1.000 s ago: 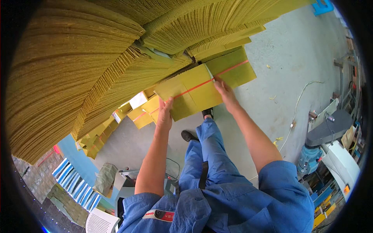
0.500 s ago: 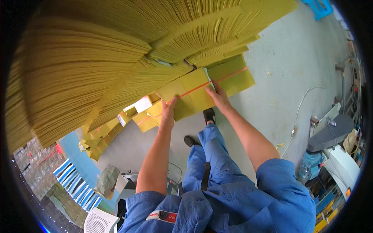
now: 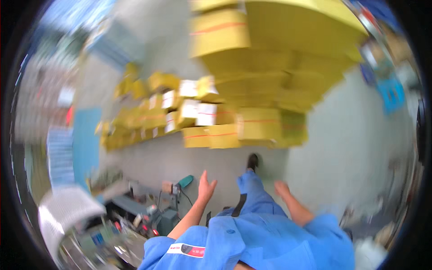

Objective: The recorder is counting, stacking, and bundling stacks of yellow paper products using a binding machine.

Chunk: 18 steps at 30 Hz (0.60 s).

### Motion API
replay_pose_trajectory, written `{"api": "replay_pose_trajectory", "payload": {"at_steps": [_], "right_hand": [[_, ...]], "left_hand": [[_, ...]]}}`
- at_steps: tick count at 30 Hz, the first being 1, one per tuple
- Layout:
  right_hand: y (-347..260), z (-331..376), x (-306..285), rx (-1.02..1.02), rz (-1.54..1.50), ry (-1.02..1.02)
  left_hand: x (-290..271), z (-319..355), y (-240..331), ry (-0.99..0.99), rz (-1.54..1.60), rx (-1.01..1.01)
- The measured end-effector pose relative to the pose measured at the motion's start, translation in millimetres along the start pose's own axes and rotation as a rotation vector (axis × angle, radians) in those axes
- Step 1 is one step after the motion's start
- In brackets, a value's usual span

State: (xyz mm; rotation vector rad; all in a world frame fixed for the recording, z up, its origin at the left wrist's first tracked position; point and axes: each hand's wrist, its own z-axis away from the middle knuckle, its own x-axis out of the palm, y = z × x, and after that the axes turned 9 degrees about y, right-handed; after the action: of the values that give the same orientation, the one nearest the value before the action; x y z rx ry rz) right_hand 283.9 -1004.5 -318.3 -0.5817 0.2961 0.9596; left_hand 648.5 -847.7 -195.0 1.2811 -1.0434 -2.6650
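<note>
Yellow cardboard bundle (image 3: 259, 128), red-strapped, stands on grey floor (image 3: 335, 139), well apart from the left hand (image 3: 206, 188), spread and empty, and the right hand (image 3: 283, 189), too blurred to tell. Work seems between holds — touching the bundle would call for a forward reach; floor stretches past its right edge.

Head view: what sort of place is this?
Likely a workshop or factory: stacked yellow box-shaped, cardboard-like bundles with thin red bands, a blocky grey metal-looking machine, and a smooth grey floor. Blur hides finer detail.
</note>
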Motion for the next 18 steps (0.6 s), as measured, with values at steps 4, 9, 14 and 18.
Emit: {"api": "replay_pose_trajectory", "payload": {"at_steps": [4,9,14,18], "right_hand": [[-14.4,17.6,35.0,-0.183,0.444,-0.247],[-79.3,51.2,151.8,-0.418,0.523,-0.405],[-106.3,153.6,280.0,-0.611,0.734,-0.571],[-101.1,248.6,382.5,-0.751,0.938,-0.761]], "left_hand": [[-43.5,123.3,-110.9,0.281,0.201,-0.315],[-50.6,316.6,-231.5,0.828,0.357,-0.634],[-4.8,528.9,-321.8,1.114,0.544,-1.149],[58.4,642.2,-335.3,1.379,0.778,-1.498]]}}
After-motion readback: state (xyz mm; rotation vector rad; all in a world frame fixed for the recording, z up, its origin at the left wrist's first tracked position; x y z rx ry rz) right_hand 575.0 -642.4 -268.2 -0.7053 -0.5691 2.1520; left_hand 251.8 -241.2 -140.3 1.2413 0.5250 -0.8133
